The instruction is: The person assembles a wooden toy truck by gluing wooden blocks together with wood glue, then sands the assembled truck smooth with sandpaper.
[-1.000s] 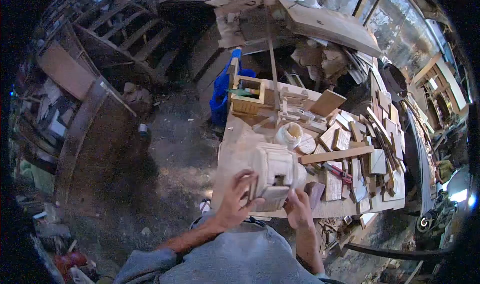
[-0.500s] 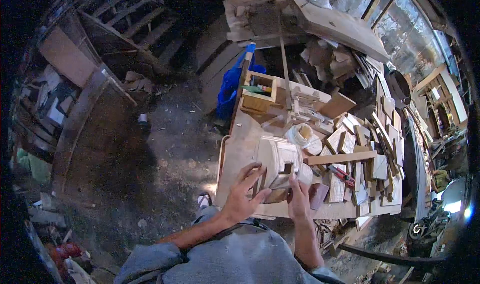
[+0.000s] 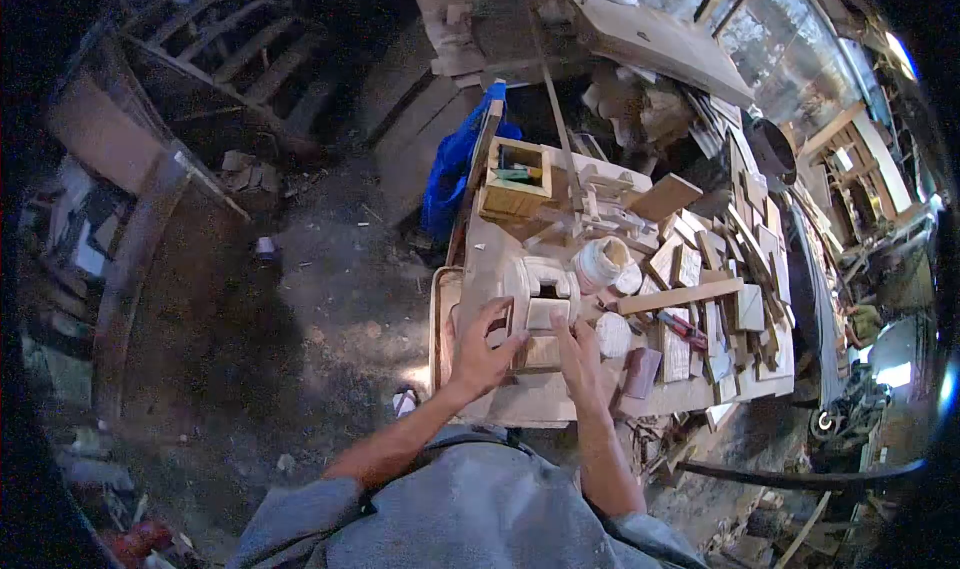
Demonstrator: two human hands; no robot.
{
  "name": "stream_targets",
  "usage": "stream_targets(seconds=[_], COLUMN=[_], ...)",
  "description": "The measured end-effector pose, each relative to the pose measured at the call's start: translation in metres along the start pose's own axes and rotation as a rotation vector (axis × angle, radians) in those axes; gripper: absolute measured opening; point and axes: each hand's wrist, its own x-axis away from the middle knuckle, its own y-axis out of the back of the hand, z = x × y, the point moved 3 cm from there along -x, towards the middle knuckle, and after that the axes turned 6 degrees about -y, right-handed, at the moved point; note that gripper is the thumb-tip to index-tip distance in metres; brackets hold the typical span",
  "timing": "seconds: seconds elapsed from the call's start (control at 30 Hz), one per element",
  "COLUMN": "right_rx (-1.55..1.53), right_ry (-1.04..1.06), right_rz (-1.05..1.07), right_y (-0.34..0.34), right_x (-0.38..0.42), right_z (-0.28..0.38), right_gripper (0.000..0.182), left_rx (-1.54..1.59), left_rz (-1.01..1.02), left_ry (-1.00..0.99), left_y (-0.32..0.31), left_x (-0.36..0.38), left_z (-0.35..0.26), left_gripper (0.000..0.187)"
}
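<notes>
A small pale wooden box-like piece (image 3: 538,341) with rounded, stepped sides lies at the near part of the workbench. A dark slot shows in its upper face, with a light square panel just below the slot. My left hand (image 3: 482,354) holds its left side, thumb near the front and fingers along the edge. My right hand (image 3: 581,365) grips the right side, with the fingers upright against it. A round whitish wood piece (image 3: 613,335) lies just right of my right hand. The undersides of both hands' grip are hidden.
On the workbench (image 3: 480,269) stand a whitish tub (image 3: 600,263) and a wooden box (image 3: 515,181) with tools inside. Wood offcuts (image 3: 715,304) pile up on the right, with red-handled pliers or a similar tool (image 3: 683,330) among them. A brown block (image 3: 640,373) lies near the front edge.
The wooden piece has moved left and away from my body, with both hands on it, and its opening looks narrower. The round piece beside it is now uncovered. The view has shifted slightly.
</notes>
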Motion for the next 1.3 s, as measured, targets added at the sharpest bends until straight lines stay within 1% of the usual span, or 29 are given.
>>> stream_targets(seconds=[0.03,0.1,0.17,0.23,0.33,0.43,0.5,0.53,0.63,0.67,0.73,0.83,0.87,0.9,0.97,1.03,1.07,1.1,1.13,1.17,1.2,1.3], right_rx=[-0.016,-0.057,-0.006,0.135,0.261,0.257,0.372,0.426,0.523,0.507,0.476,0.391,0.275,0.161,-0.157,-0.561,-0.683,-0.768,-0.854,-0.915,-0.977,-1.108], right_ry=[0.015,0.008,-0.044,-0.136,-0.297,-0.067,0.118,0.207,0.196,0.142,0.038,0.079,0.127,0.177,0.212,0.180,0.218,0.122,0.026,-0.032,-0.090,-0.094], right_rz=[-0.036,-0.027,-0.003,0.039,0.093,-0.093,-0.226,-0.298,-0.342,-0.317,-0.264,-0.323,-0.310,-0.296,-0.194,-0.022,-0.036,-0.010,0.015,0.016,0.015,0.004], right_y=[-0.004,-0.008,-0.006,0.001,0.006,0.004,-0.002,-0.006,-0.025,-0.029,-0.039,-0.043,-0.040,-0.034,-0.020,-0.001,0.001,0.003,0.005,0.007,0.009,-0.006], right_x=[-0.001,-0.005,-0.004,0.004,0.006,0.014,0.021,0.027,0.036,0.034,0.029,0.024,0.018,0.010,0.010,0.028,0.046,0.042,0.037,0.039,0.044,0.063], right_z=[-0.004,-0.013,-0.016,0.001,0.002,0.010,0.027,0.037,0.072,0.074,0.076,0.070,0.059,0.043,0.033,0.050,0.076,0.045,-0.009,-0.020,-0.016,0.000], right_gripper=[0.052,0.051,0.048,0.052,0.057,0.072,0.086,0.095,0.108,0.108,0.108,0.107,0.108,0.109,0.106,0.101,0.086,0.084,0.081,0.080,0.078,0.079], left_rx=[-0.017,0.013,0.007,-0.037,-0.022,0.030,0.037,0.039,0.243,0.189,0.141,0.124,0.130,0.147,0.185,0.434,0.559,0.553,0.548,0.542,0.576,0.449], left_rz=[0.019,0.037,0.062,0.093,0.113,0.133,0.057,0.024,-0.024,-0.020,-0.042,-0.024,-0.010,-0.014,-0.020,-0.020,-0.012,0.051,0.115,0.179,0.229,0.247], left_ry=[-0.036,-0.039,-0.048,-0.073,-0.013,0.046,0.053,0.056,0.215,0.196,0.231,0.283,0.298,0.270,0.216,0.337,0.399,0.314,0.228,0.140,0.137,0.012], left_y=[0.002,0.004,0.006,0.010,0.013,0.018,0.025,0.030,0.052,0.059,0.070,0.085,0.088,0.090,0.092,0.086,0.080,0.074,0.066,0.058,0.048,0.022], left_x=[-0.001,-0.003,-0.004,-0.006,-0.006,-0.007,-0.006,-0.007,-0.002,-0.005,-0.003,-0.004,-0.006,-0.009,-0.014,-0.020,-0.021,-0.023,-0.024,-0.026,-0.028,-0.030], left_z=[0.003,0.005,0.004,-0.002,-0.008,0.006,0.061,0.078,0.045,0.042,0.036,0.028,0.027,0.024,0.012,-0.020,-0.036,-0.048,-0.058,-0.069,-0.080,-0.104], left_gripper=[0.056,0.056,0.055,0.055,0.051,0.047,0.043,0.042,0.035,0.033,0.033,0.034,0.034,0.035,0.036,0.044,0.049,0.054,0.060,0.066,0.081,0.088])
